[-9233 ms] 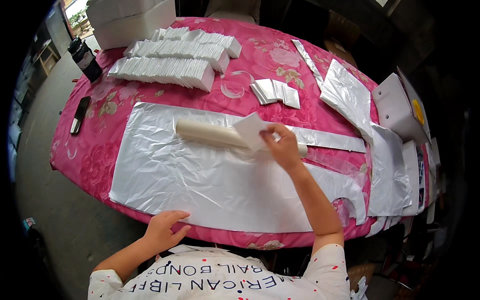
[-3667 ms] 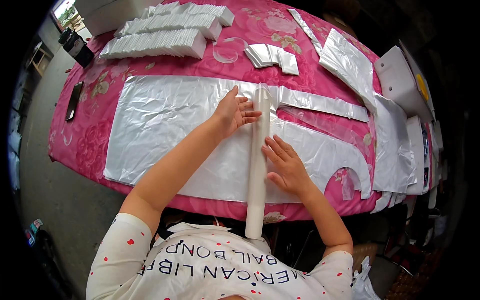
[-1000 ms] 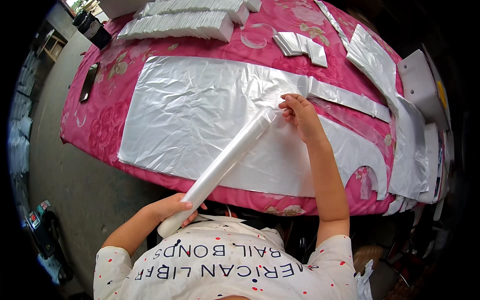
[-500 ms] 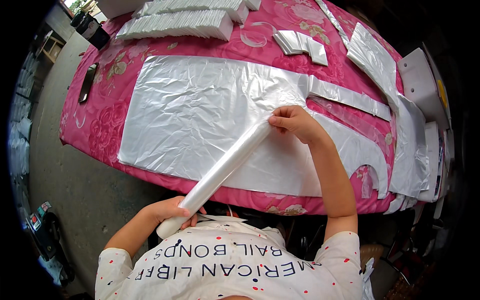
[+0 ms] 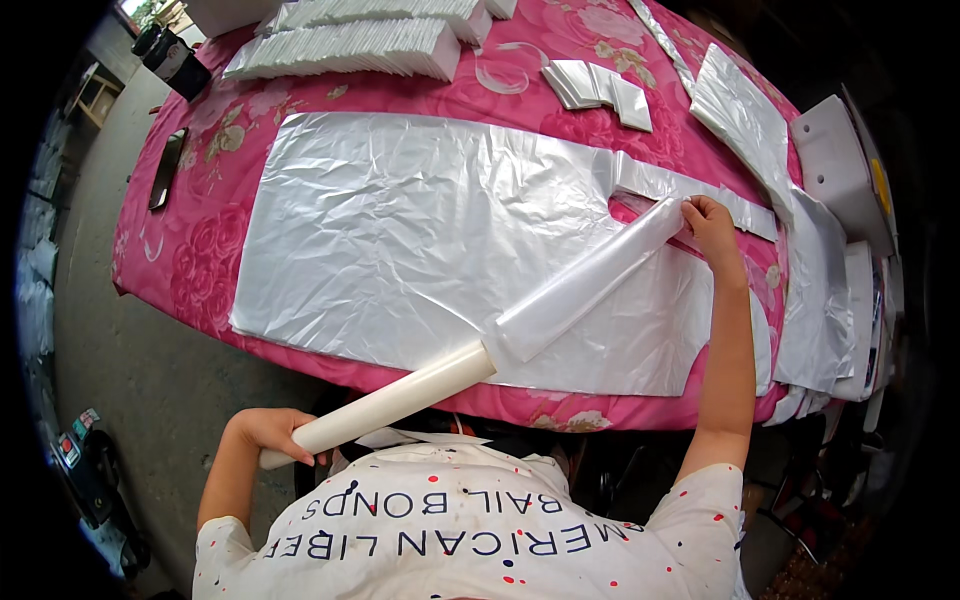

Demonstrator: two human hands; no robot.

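A smooth cream-coloured tube (image 5: 395, 399) slants up from the table's front edge, its lower end wrapped by the fingers of my left hand (image 5: 272, 432). Beyond its upper end lies a narrow sleeve of whitish, see-through plastic film (image 5: 590, 290), in line with the tube and apart from it or barely touching. The fingers of my right hand (image 5: 712, 230) pinch the far corner of that sleeve. Underneath is a stack of large silvery-white plastic bags (image 5: 370, 230), flat and creased, with a cut-out handle end at the right.
The table has a pink flowered cloth (image 5: 200, 265). Folded white packs (image 5: 345, 50) line its far side, near a dark cup (image 5: 170, 62). A phone (image 5: 168, 168) lies at the left. Small folded pieces (image 5: 598, 92), more film (image 5: 745, 120) and white boxes (image 5: 845, 170) are on the right.
My right hand has moved to the right with the plastic sleeve, which has slid off the tube and laid the cream surface bare. My left hand has shifted left with the tube.
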